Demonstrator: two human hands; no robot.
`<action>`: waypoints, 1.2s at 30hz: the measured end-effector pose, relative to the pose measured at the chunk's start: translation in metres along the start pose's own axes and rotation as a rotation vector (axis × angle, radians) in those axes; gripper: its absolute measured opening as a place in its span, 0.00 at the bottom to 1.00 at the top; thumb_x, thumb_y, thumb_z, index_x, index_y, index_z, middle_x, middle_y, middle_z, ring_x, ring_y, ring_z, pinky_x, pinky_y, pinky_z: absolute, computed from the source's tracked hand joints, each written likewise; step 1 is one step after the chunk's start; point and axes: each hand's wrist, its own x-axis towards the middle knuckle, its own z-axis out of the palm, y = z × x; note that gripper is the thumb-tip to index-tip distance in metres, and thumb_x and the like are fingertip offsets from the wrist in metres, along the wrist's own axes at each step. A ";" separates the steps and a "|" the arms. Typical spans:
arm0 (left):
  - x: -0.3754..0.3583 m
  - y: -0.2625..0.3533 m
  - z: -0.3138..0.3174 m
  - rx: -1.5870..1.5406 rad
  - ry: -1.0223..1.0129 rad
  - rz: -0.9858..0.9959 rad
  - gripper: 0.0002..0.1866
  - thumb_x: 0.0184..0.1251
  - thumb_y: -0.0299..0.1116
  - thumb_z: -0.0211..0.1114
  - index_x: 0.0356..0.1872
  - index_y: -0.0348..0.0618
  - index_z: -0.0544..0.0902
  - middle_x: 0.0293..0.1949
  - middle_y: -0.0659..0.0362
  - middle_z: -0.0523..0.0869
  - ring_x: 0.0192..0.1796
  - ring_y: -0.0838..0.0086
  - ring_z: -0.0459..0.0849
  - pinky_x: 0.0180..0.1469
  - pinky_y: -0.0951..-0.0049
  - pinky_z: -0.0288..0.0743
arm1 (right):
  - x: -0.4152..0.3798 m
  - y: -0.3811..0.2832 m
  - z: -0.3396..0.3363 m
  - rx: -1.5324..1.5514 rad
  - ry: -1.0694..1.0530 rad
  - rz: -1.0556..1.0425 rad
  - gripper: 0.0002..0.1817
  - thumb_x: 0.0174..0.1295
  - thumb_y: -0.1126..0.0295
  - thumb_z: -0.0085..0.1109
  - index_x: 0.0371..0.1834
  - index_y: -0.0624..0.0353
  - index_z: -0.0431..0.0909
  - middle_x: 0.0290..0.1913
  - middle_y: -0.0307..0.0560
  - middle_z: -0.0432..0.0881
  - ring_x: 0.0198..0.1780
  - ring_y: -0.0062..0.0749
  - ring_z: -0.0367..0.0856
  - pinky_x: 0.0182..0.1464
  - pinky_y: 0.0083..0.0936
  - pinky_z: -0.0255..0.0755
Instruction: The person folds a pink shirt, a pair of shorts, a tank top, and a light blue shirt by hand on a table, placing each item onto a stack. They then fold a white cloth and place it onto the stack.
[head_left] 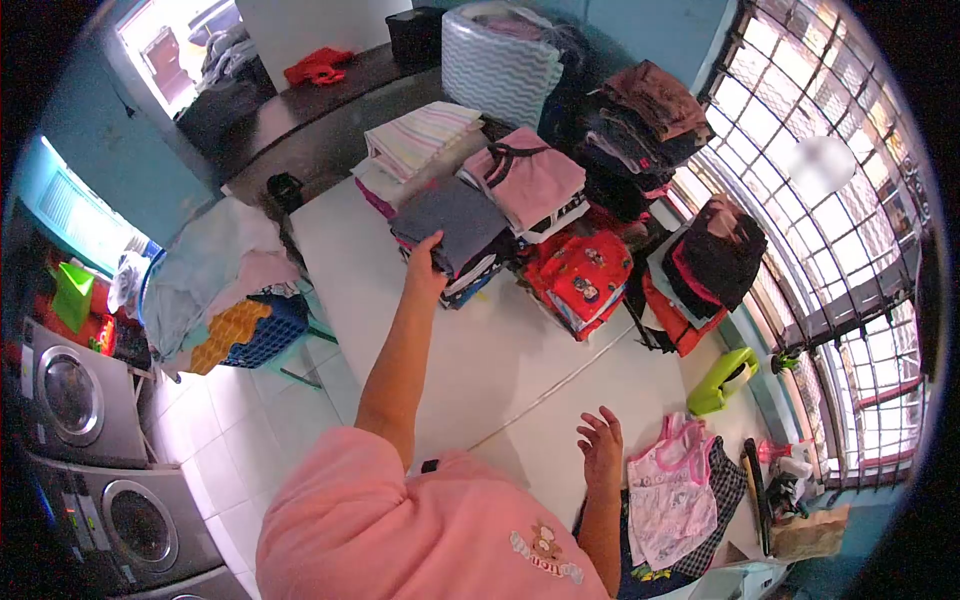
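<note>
My left hand (428, 266) is at the near left corner of a stack of folded clothes, its fingers closed on the edge of the grey folded garment (455, 222) on top. Part of those fingers is hidden against the cloth. Over the near part of the white table (400, 350), my right hand (602, 447) is raised with fingers apart and nothing in it. Close to its right lie a pink sleeveless top (672, 500) and a dark checked garment (728, 485).
Other folded stacks include a pink one (530, 185), a red printed one (580, 275) and a dark one (715, 255). A green jug (722, 383) stands by the window grille (850, 200). A heaped laundry basket (265, 330) and front-loading washers (140, 525) are left.
</note>
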 end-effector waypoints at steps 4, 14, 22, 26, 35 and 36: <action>-0.008 0.016 0.013 0.118 0.007 0.013 0.20 0.51 0.25 0.58 0.47 0.36 0.68 0.47 0.51 0.74 0.48 0.61 0.74 0.50 0.61 0.69 | 0.002 0.004 -0.008 0.023 0.018 -0.018 0.21 0.55 0.64 0.51 0.52 0.52 0.62 0.40 0.43 0.77 0.35 0.26 0.74 0.34 0.20 0.66; -0.023 0.030 0.046 1.614 0.150 1.240 0.29 0.56 0.38 0.56 0.58 0.36 0.60 0.60 0.47 0.60 0.64 0.55 0.53 0.64 0.58 0.43 | -0.021 0.029 -0.035 0.016 0.073 0.032 0.21 0.55 0.62 0.50 0.53 0.51 0.62 0.41 0.40 0.77 0.38 0.24 0.73 0.38 0.21 0.64; 0.099 0.003 -0.015 2.531 -0.077 0.608 0.44 0.49 0.73 0.36 0.65 0.56 0.50 0.66 0.51 0.46 0.66 0.46 0.44 0.59 0.38 0.38 | -0.052 0.051 -0.057 0.065 0.169 0.046 0.18 0.54 0.63 0.48 0.48 0.55 0.66 0.38 0.41 0.76 0.36 0.25 0.71 0.36 0.23 0.65; 0.098 0.016 0.010 2.466 -0.028 0.498 0.45 0.48 0.73 0.37 0.64 0.57 0.51 0.66 0.50 0.45 0.67 0.50 0.43 0.58 0.35 0.37 | -0.077 0.069 -0.064 0.074 0.218 0.027 0.17 0.54 0.63 0.47 0.47 0.56 0.67 0.38 0.41 0.76 0.35 0.25 0.71 0.35 0.23 0.66; 0.024 -0.051 0.092 2.634 -0.149 1.205 0.37 0.55 0.63 0.45 0.62 0.52 0.58 0.64 0.48 0.53 0.65 0.51 0.50 0.58 0.38 0.44 | -0.131 0.093 -0.163 -0.270 0.667 -0.118 0.12 0.55 0.68 0.49 0.41 0.59 0.73 0.34 0.43 0.76 0.34 0.24 0.73 0.35 0.22 0.69; 0.019 -0.068 0.101 2.727 -0.189 1.237 0.35 0.56 0.60 0.46 0.62 0.51 0.59 0.63 0.47 0.56 0.64 0.51 0.52 0.57 0.40 0.46 | -0.133 0.099 -0.184 -0.306 0.750 -0.159 0.11 0.55 0.69 0.48 0.40 0.60 0.73 0.33 0.44 0.76 0.34 0.24 0.73 0.35 0.21 0.69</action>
